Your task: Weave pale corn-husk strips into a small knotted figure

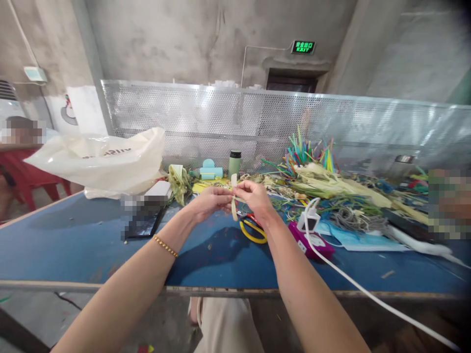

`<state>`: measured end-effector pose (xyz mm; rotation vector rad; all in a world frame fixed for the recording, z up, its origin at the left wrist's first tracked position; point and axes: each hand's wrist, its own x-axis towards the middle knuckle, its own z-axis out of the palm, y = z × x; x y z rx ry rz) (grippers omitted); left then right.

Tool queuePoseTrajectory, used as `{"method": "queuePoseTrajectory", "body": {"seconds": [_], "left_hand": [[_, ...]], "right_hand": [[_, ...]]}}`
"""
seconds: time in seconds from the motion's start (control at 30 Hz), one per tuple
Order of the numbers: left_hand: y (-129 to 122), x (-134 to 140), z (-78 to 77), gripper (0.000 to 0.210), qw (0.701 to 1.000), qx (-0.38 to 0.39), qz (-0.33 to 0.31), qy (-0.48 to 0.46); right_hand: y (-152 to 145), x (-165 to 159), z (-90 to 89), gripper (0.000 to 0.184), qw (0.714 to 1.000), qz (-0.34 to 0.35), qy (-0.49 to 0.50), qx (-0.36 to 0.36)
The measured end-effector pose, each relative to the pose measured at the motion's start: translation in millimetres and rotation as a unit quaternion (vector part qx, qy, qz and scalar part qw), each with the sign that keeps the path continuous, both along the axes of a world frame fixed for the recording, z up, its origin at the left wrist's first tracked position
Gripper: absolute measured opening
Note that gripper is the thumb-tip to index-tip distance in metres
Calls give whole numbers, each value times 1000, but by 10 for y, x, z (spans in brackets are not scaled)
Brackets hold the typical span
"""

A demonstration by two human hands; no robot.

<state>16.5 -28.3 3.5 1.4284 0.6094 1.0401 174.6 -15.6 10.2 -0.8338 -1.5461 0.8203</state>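
Over the middle of the blue table, both hands meet on a narrow pale strip [234,211] that looks like dried corn husk. It stands roughly upright, its ends showing above and below the fingers. My left hand [206,203] is closed on it from the left, its fingertips partly hidden behind the strip. From the other side my right hand [254,196] pinches the same piece between thumb and fingers. Scissors with red and yellow handles [253,235] lie on the table just below my right hand.
Husks [338,184] and cords [349,218] are heaped at right, near a purple power block [327,251] with a white charger [309,219] and trailing cable. A white bag [106,162] and dark tablet [143,220] lie left. Behind stand a green bottle [234,165] and perforated metal screen [184,113].
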Motion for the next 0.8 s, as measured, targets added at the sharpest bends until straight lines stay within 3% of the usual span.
{"method": "queuePoseTrajectory", "body": {"seconds": [0.13,0.3,0.8], "left_hand": [[35,34,-38,29,998,10,40,-38],[62,73,-88,31,993,26,105,-48],[23,155,-96,18,988,50,148,18]], "right_hand": [[28,-16,-16,32,999,20,34,-31],[63,-53,-42,31,999,-12,42,-27],[38,-128,-98,18,997,-70,-12,42]]}}
